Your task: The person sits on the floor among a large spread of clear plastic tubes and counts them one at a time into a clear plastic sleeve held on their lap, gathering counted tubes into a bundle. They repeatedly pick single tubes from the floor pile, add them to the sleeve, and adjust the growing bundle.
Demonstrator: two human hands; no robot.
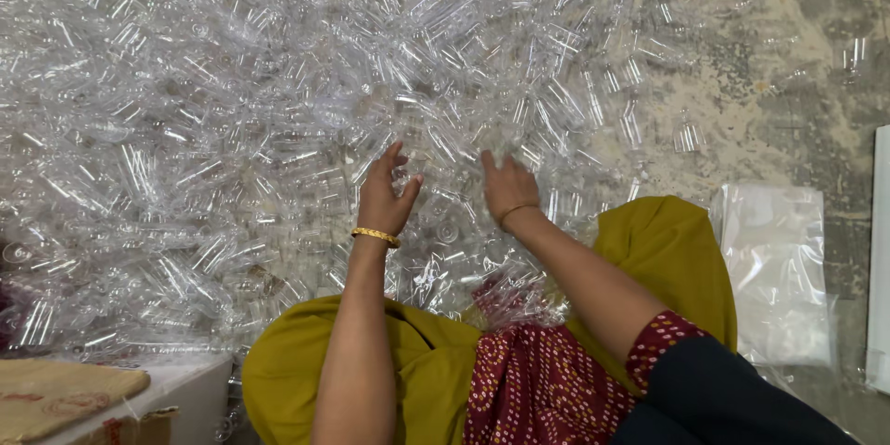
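Note:
A huge heap of clear plastic cups (232, 130) covers the floor in front of me. My left hand (386, 193), with a gold bangle at the wrist, reaches into the heap with fingers curled around a clear cup. My right hand (507, 187), wearing a thin bangle, rests palm-down on the cups close beside it, fingers buried among them. Whether the right hand grips anything is hidden. My knees in mustard-yellow cloth (667, 250) and a red dotted garment (538, 380) lie below the hands.
A clear plastic bag (774, 269) lies flat on the bare concrete floor (816, 56) at the right. A white edge (879, 260) stands at the far right. A cardboard box with a tan mat (56, 394) sits at the lower left.

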